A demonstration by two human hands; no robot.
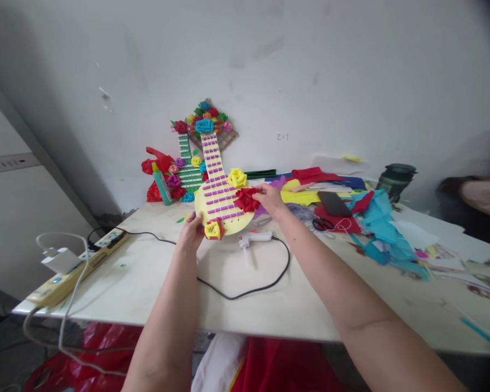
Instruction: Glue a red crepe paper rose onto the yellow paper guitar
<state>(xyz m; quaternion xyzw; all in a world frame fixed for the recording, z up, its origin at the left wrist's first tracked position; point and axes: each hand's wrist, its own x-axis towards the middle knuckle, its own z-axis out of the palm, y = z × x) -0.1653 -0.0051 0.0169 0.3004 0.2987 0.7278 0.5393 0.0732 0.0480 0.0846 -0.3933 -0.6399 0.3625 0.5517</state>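
Observation:
A yellow guitar-shaped paper craft [204, 204] with purple strips is held up above the table. My left hand [191, 233] is closed on its lower left edge, beside a yellow-and-red paper flower [214, 229]. My right hand [270, 200] pinches a red paper flower [246, 200] at the craft's right edge; whether that flower is fixed there I cannot tell. Just above it sits a yellow paper flower [237, 177], and a blue one [204, 126] tops the neck. Below the craft a white glue gun [255, 237] lies on the table.
A black cord [245, 297] loops from the glue gun. The yellow power strip [71, 275] lies at left. A green glue bottle [162, 186] and another flowered craft [191, 177] stand behind. Scissors [323, 224], a phone [334, 203], coloured paper [392, 228] and a dark bottle [395, 181] are at right.

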